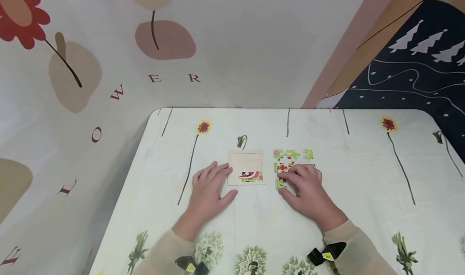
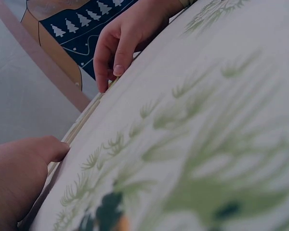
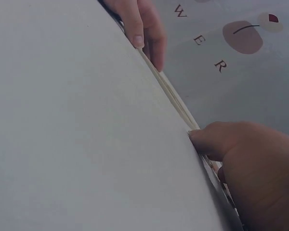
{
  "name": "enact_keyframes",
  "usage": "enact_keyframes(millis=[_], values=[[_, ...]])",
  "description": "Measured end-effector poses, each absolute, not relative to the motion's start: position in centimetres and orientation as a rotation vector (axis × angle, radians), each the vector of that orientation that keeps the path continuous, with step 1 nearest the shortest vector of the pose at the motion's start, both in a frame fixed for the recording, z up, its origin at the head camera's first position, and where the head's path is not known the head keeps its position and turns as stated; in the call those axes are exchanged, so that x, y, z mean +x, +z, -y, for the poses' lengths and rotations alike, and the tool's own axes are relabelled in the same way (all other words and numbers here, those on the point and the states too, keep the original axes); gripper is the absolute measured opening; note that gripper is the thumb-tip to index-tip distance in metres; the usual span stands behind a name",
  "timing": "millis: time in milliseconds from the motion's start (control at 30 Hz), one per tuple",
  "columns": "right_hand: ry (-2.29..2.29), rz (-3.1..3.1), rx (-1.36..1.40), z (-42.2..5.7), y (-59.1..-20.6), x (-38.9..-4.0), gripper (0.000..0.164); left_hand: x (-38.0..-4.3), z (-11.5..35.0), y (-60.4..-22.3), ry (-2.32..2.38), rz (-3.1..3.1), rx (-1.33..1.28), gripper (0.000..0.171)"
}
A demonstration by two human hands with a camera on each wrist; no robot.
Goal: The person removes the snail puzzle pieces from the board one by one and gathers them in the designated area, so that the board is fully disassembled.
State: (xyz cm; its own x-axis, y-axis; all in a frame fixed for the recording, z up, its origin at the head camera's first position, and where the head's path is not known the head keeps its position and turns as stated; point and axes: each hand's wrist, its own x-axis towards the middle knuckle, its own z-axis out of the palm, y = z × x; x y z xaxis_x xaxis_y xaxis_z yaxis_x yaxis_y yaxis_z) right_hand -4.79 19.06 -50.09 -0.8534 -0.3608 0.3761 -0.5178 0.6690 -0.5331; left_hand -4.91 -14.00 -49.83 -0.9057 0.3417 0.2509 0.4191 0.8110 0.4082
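Note:
In the head view, a square wooden puzzle tray (image 1: 247, 160) lies on the table, with a few joined pieces (image 1: 251, 176) in its lower right corner, red, blue and green. My left hand (image 1: 208, 192) rests on the tabletop with relaxed fingers, its fingertips touching the tray's left edge. To the right, loose jigsaw pieces (image 1: 292, 154) lie in rough rows. My right hand (image 1: 308, 192) is over the lower rows and hides some of them. Its thumb and index finger pinch a green puzzle piece (image 1: 281, 183) at the lower left of the group.
The table (image 1: 363, 178) has a white cloth printed with flowers and stems. Behind it hangs a pale printed curtain (image 1: 247, 45), with a dark tree-patterned part (image 1: 407, 81) at the right. Black wrist straps (image 1: 327, 254) circle both sleeves.

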Motion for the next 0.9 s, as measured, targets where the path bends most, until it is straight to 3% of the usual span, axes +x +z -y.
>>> enact_keyframes(millis=[167,900], values=[[1.045,2.602,0.637,-18.5,-49.9,-5.1,0.045,-4.9,14.1,-49.9,-0.684,2.847,-0.599,0.058],[0.946,2.604,0.705,-12.3,-49.5,-6.8,0.020,-5.1,14.1,-50.0,-0.667,2.876,-0.590,0.060]])
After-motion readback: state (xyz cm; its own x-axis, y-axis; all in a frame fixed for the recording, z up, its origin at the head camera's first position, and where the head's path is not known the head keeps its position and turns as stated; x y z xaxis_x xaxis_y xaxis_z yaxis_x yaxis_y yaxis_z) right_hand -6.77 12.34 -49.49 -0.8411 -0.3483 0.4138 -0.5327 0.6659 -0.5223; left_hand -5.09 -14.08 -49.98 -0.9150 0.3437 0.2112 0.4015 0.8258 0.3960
